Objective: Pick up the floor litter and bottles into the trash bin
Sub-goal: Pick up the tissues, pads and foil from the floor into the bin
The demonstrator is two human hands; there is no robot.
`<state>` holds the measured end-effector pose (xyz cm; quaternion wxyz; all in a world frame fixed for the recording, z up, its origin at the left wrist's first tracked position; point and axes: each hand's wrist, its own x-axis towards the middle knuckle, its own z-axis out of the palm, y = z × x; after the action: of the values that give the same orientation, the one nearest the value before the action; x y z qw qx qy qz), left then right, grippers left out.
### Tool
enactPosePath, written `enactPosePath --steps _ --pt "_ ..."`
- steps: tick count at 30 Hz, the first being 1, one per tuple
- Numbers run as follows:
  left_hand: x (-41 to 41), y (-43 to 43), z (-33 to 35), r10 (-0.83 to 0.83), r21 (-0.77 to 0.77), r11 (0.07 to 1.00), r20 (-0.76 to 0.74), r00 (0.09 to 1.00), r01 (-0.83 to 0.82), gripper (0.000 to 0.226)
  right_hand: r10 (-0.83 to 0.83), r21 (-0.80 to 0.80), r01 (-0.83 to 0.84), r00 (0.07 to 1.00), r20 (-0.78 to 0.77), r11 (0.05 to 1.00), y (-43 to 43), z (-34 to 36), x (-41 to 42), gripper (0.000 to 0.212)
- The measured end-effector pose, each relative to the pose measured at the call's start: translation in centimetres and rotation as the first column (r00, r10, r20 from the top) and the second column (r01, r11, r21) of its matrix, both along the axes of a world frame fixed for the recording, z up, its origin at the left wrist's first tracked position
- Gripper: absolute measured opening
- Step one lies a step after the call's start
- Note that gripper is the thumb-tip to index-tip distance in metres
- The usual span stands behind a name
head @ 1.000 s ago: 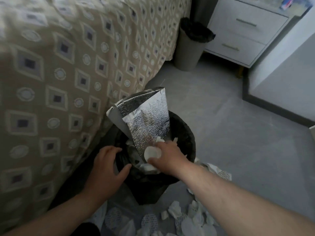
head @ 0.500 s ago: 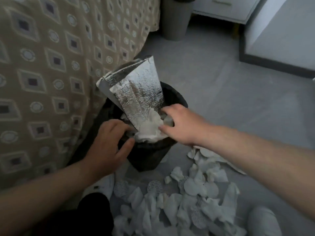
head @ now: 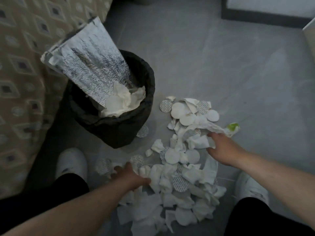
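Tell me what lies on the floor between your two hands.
In the head view, the litter pile, crumpled white tissue and round paper discs, fills the stretch between the left hand and the right hand. Both hands touch it.

White paper litter (head: 180,169), crumpled scraps and round discs, lies heaped on the grey floor. Just beside it stands the black-lined trash bin (head: 119,128), stuffed with white paper and a tilted silver foil sheet (head: 92,65).

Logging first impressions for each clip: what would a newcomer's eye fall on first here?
Probably the big silver foil bag sticking up out of the black trash bin beside the patterned bedspread. Next, the heap of white paper scraps and round pads on the grey floor, with the left hand and right hand reaching into it.
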<state>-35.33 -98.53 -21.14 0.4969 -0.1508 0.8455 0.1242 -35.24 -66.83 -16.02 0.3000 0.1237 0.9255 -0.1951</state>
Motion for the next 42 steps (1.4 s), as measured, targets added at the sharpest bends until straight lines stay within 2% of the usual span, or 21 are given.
enactPosePath --steps 1,3,6,9,10,11,14,16,19,22,27,30,33,36,40,42 --pt "1.5 0.8 -0.6 0.064 0.002 0.998 -0.024 0.998 -0.064 0.116 -0.005 -0.004 0.005 1.000 0.014 1.000 0.1 -0.6 0.4 0.060" --pt "3.4 2.0 -1.3 0.143 0.033 0.990 -0.160 0.977 -0.140 0.093 0.000 0.005 0.000 0.998 0.063 1.000 -0.1 -1.6 1.1 0.059" --pt "4.1 2.7 -2.1 0.153 0.070 0.988 -0.314 0.937 -0.138 0.054 0.034 -0.003 -0.034 0.993 0.111 0.999 -0.9 -2.8 1.8 0.058" --pt "3.5 2.6 -2.5 0.195 0.250 0.963 -0.381 0.904 -0.102 0.015 0.014 -0.015 -0.013 0.997 0.073 1.000 -2.2 -3.6 1.8 0.059" --pt "3.1 2.5 -2.6 0.202 0.301 0.950 -0.389 0.899 -0.083 0.010 0.000 -0.008 0.001 0.999 0.047 1.000 -2.7 -3.9 1.7 0.061" --pt "2.6 2.5 -2.8 0.202 0.341 0.938 -0.400 0.894 -0.060 0.016 -0.013 0.008 0.013 0.999 0.029 1.000 -3.2 -4.3 1.6 0.066" --pt "1.7 2.8 -2.8 0.200 0.394 0.919 -0.425 0.883 -0.019 0.016 -0.039 0.036 0.037 0.997 0.069 0.999 -4.3 -5.6 1.3 0.090" --pt "1.4 3.4 -2.7 0.218 0.418 0.908 -0.456 0.863 -0.009 0.025 -0.057 0.047 0.052 0.993 0.108 0.998 -4.6 -6.6 1.2 0.094" --pt "1.1 4.4 -2.3 0.257 0.454 0.891 -0.480 0.839 -0.013 0.025 -0.091 0.096 0.086 0.995 0.052 0.992 -4.7 -7.7 1.0 0.067" --pt "0.7 5.3 -1.9 0.277 0.495 0.869 -0.481 0.832 -0.003 0.026 -0.198 0.009 0.198 0.980 -0.002 0.980 -4.6 -7.9 0.6 0.040" --pt "-1.8 6.2 1.2 0.286 0.555 0.832 -0.469 0.836 0.026 0.025 -0.192 -0.117 0.188 0.981 -0.024 0.975 -3.1 -4.3 -1.5 0.020" --pt "-4.7 6.7 5.7 0.252 0.585 0.803 -0.507 0.824 0.115 0.011 -0.153 -0.140 0.144 0.987 -0.058 0.980 -2.4 0.9 -3.7 0.019" --pt "-8.1 6.8 11.7 0.152 0.557 0.793 -0.571 0.807 0.245 0.009 -0.128 -0.177 0.103 0.983 -0.133 0.979 -2.5 7.2 -5.4 0.019" --pt "-10.7 5.9 17.9 0.115 0.496 0.808 -0.662 0.741 0.318 0.011 -0.130 -0.221 0.085 0.971 -0.201 0.972 -3.2 13.0 -6.2 0.017" --pt "-11.8 3.7 21.5 0.266 0.574 0.789 -0.641 0.720 0.220 0.014 -0.331 -0.448 0.202 0.914 -0.233 0.871 -5.2 16.0 -7.0 0.020" --pt "-11.4 2.6 21.2 0.433 0.709 0.701 -0.516 0.739 0.084 0.015 -0.432 -0.549 0.276 0.885 -0.176 0.789 -6.3 15.9 -7.5 0.018"
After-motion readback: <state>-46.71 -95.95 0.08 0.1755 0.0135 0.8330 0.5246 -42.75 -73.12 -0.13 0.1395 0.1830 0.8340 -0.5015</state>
